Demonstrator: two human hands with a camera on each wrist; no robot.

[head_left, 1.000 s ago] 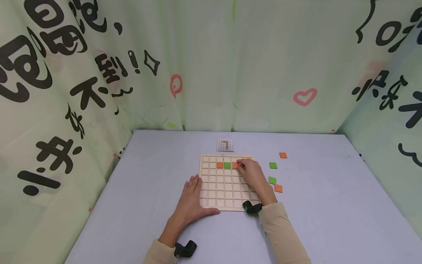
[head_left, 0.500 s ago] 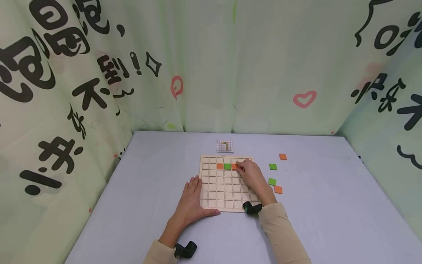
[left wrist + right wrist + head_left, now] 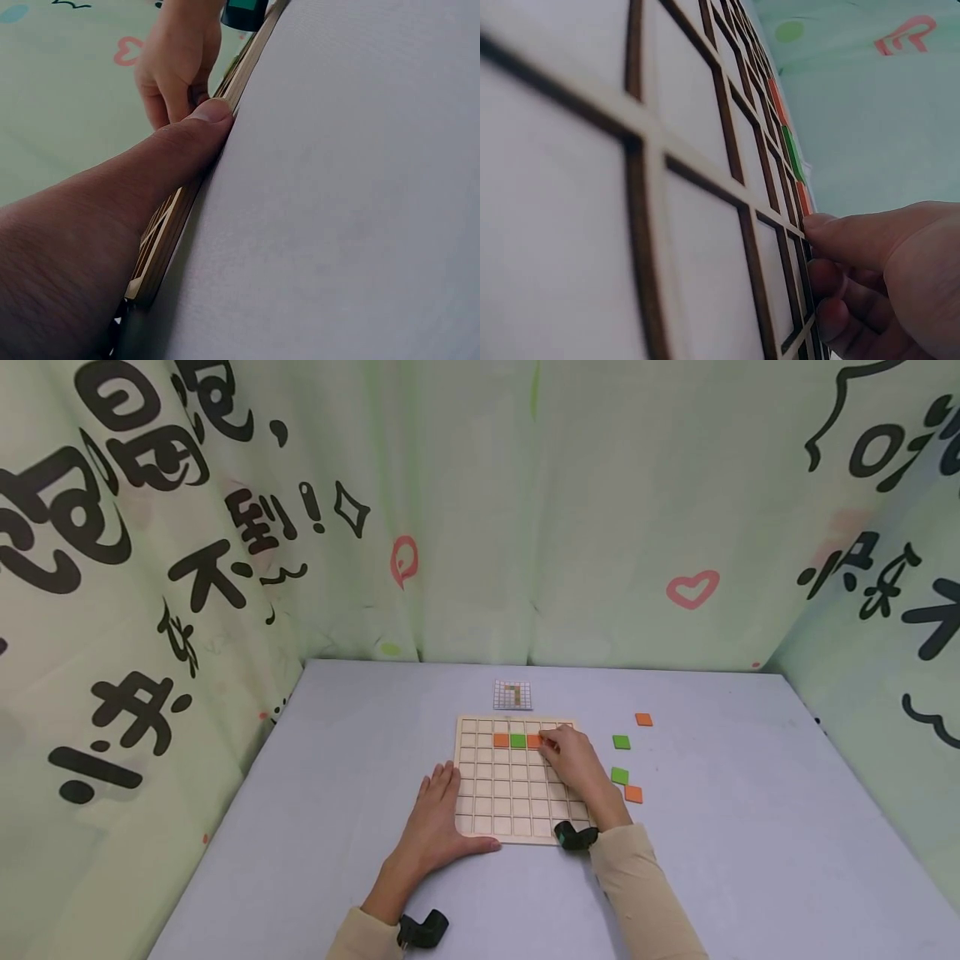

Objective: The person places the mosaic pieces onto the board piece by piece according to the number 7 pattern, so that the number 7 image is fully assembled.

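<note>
A wooden grid board lies on the table. In its second row from the far edge sit an orange tile, a green tile and another orange tile. My right hand has its fingertips at that last tile's right side; in the right wrist view the thumb touches the orange tile, with the other fingers curled below. My left hand braces the board's near left corner, fingers straight along the left side. Its thumb lies along the near edge.
Right of the board lie loose tiles: an orange one, a green one, then another green tile close to an orange one. A small printed grid card lies beyond the board. Curtains surround the table.
The orange tile at my right fingertips has shifted very slightly left, towards the green one. My left hand holds its place; the head view has tilted a little.
</note>
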